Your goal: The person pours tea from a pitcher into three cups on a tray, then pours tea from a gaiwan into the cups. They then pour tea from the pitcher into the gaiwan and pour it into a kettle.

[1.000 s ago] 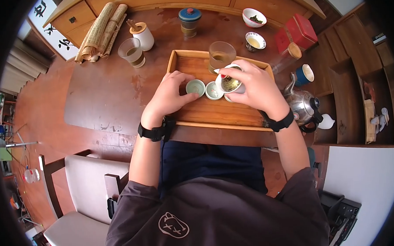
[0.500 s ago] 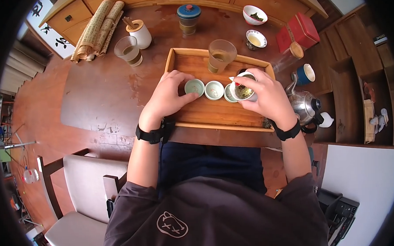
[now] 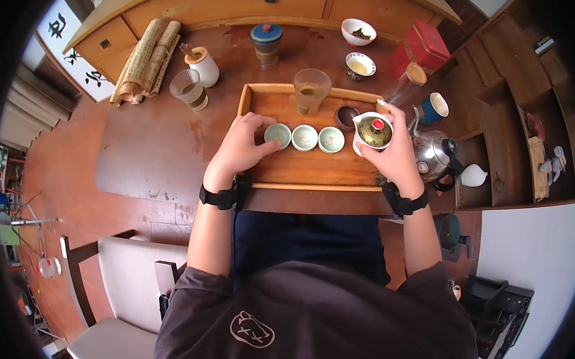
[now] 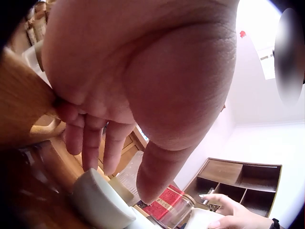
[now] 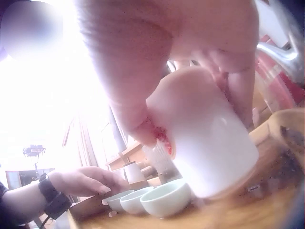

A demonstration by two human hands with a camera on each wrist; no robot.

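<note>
A small white lidded teapot (image 3: 363, 147) with a pour lip and a red-knobbed lid is in my right hand (image 3: 398, 149), thumb on the near side and fingers on the far side. The right wrist view shows the pot's white wall (image 5: 209, 138) low over the tray. Three pale green cups stand in a row on the wooden tray (image 3: 300, 174): a left cup (image 3: 278, 135), a middle cup (image 3: 305, 137) and a right cup (image 3: 331, 140). My left hand (image 3: 240, 143) spreads loosely around the left cup, its straight fingers and thumb close to the rim.
On the tray stand a glass of tea (image 3: 312, 92) and a dark brown cup (image 3: 347, 118). A steel kettle (image 3: 435, 157) is right of the tray. Behind are a red box (image 3: 421, 48), a white bowl (image 3: 359, 32), a blue-lidded cup (image 3: 267, 42) and rolled bamboo mats (image 3: 147, 60).
My right hand has moved right with the teapot and turned it more upright, bringing its lid into view. The right cup and dark brown cup are now uncovered. My left hand stays by the left cup.
</note>
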